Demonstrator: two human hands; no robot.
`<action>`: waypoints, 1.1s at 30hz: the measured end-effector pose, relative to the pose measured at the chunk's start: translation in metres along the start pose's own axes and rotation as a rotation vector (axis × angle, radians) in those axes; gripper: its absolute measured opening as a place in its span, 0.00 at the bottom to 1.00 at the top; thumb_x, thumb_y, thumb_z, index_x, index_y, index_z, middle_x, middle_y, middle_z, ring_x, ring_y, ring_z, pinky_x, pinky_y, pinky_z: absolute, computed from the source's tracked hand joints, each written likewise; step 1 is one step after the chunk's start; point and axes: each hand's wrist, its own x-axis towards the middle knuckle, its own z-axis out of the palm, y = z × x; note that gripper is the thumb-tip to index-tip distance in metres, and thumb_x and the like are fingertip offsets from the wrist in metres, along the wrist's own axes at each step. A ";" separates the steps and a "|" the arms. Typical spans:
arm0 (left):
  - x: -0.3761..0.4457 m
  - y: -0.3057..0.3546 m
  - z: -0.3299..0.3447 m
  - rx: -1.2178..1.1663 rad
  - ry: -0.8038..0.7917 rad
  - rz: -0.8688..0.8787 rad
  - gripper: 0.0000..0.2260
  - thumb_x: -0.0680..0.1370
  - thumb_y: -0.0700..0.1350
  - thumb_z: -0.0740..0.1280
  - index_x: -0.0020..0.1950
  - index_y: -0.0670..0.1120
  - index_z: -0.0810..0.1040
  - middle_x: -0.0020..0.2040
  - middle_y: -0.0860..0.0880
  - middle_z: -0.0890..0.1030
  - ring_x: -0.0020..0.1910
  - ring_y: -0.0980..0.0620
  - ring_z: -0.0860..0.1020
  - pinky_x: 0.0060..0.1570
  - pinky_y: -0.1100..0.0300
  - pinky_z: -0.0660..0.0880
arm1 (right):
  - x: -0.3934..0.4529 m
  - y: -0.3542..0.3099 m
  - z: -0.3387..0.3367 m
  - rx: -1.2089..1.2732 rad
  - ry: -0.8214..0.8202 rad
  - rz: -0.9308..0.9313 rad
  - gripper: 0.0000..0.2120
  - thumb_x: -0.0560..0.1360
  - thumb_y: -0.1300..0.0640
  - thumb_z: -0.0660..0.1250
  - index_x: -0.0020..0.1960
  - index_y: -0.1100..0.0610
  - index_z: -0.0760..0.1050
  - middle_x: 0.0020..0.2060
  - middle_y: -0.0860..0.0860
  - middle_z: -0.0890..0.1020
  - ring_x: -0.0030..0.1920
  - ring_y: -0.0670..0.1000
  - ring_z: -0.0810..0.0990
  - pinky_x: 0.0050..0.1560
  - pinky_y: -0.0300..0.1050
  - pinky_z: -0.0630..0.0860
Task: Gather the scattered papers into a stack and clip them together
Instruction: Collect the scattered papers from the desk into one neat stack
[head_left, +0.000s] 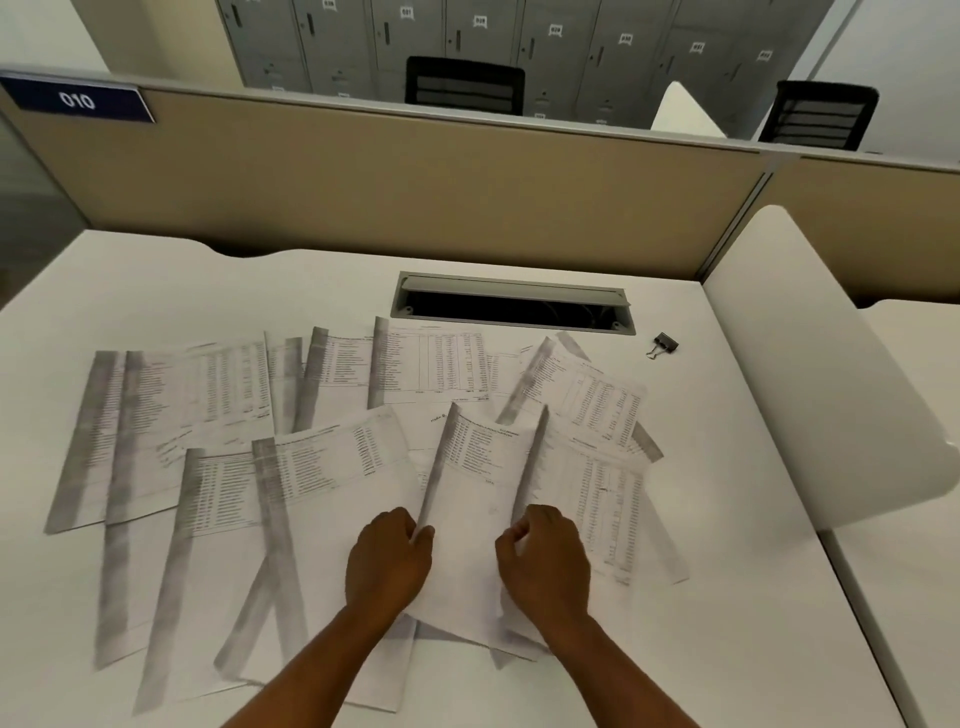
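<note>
Both grips, left hand and right hand, pinch one sheet; binder clip well apart.

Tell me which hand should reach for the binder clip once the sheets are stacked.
Right, probably. The binder clip lies at the desk's far right, beyond the right hand. The left hand would have to cross over the papers.

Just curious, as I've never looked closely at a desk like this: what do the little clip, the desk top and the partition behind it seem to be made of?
Binder clip: looks like dark painted metal with thin wire handles.
Desk: smooth, matte white surface, probably laminate.
Partition: flat beige panel, possibly fabric-covered, though texture is too blurred to tell; its top rail looks like pale metal.
</note>
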 end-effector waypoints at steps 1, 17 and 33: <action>-0.003 -0.002 0.000 -0.046 -0.026 -0.014 0.09 0.78 0.53 0.66 0.41 0.50 0.73 0.37 0.54 0.77 0.37 0.58 0.76 0.37 0.63 0.73 | -0.004 -0.008 0.004 0.015 -0.030 -0.028 0.05 0.74 0.49 0.66 0.43 0.47 0.71 0.39 0.41 0.75 0.41 0.43 0.73 0.35 0.34 0.66; -0.017 -0.043 -0.008 -0.372 -0.131 -0.191 0.09 0.79 0.48 0.67 0.56 0.46 0.75 0.50 0.51 0.80 0.49 0.51 0.80 0.49 0.56 0.79 | 0.035 0.023 0.000 0.156 0.176 0.242 0.16 0.74 0.51 0.74 0.60 0.54 0.78 0.62 0.55 0.77 0.64 0.59 0.73 0.58 0.50 0.74; -0.015 -0.068 -0.022 -0.339 -0.186 -0.163 0.09 0.80 0.46 0.65 0.59 0.48 0.70 0.52 0.54 0.76 0.49 0.54 0.76 0.48 0.61 0.74 | 0.079 0.059 -0.012 0.011 -0.033 0.603 0.49 0.59 0.36 0.82 0.68 0.59 0.66 0.63 0.60 0.73 0.64 0.63 0.76 0.60 0.59 0.75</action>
